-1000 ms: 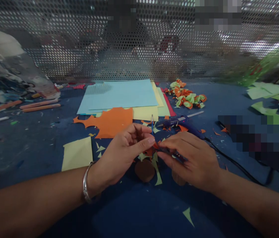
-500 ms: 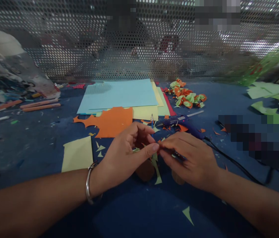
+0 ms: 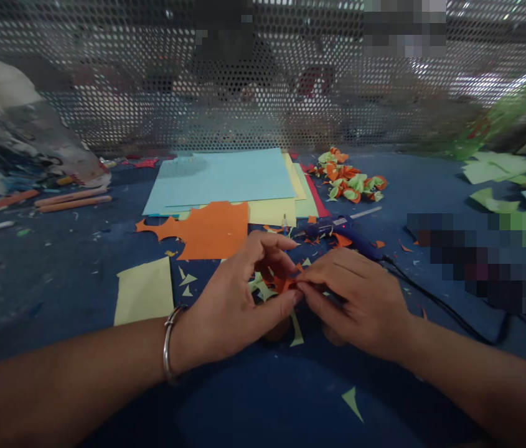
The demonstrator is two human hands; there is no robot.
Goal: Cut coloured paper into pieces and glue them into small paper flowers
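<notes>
Between my two hands is a small orange paper piece, partly covered by fingers. My right hand pinches its right side between thumb and fingertips. My left hand, a silver bangle at the wrist, curls around the left side, thumb against the lower edge. Pale green paper scraps show behind the left fingers. Just beyond the hands lie a cut orange sheet and a blue glue gun with a white glue stick in its back.
Blue, yellow and green paper sheets lie stacked at the back. Folded orange and green paper flowers are heaped beside them. A pale yellow square lies left, pencils farther left. A perforated metal screen closes the back.
The orange paper piece shows more between my hands now. My left fingers have lifted and spread slightly from the thumb. The surrounding things lie as before.
</notes>
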